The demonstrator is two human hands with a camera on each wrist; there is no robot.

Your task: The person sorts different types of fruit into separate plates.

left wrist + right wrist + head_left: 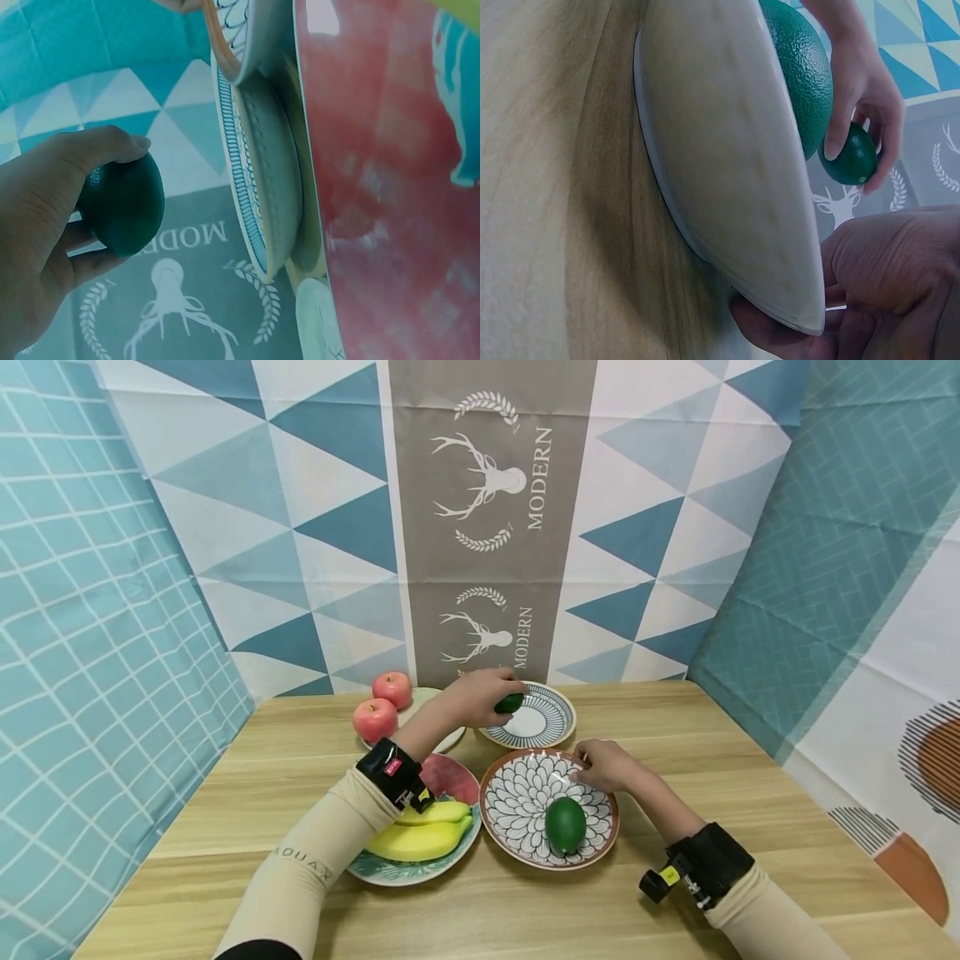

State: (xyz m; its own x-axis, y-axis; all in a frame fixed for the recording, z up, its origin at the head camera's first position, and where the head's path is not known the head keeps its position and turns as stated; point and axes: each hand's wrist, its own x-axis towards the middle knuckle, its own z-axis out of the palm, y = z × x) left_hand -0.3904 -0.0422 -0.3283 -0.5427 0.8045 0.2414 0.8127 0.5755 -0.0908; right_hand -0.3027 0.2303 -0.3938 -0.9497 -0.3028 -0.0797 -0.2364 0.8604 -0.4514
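My left hand (480,693) is curled round a small dark-green lime (510,702), thumb and fingers pinching it just above the near-left rim of the blue-striped plate (551,735). Can't tell if it touches the plate yet; the left wrist view shows it clear of the rim. My right hand (603,766) grips the far-right rim of the petal-pattern plate (517,814) just in front of the striped plate, fingers under the edge, steadying it. A bigger green fruit, probably an avocado (565,824), sits in that plate. Left of the striped plate: two red apples (375,718); in front and left of it, bananas (420,839) on a pink plate (457,777). My read: mid-transfer of the lime over the striped plate. Next: lower to its centre, then release.
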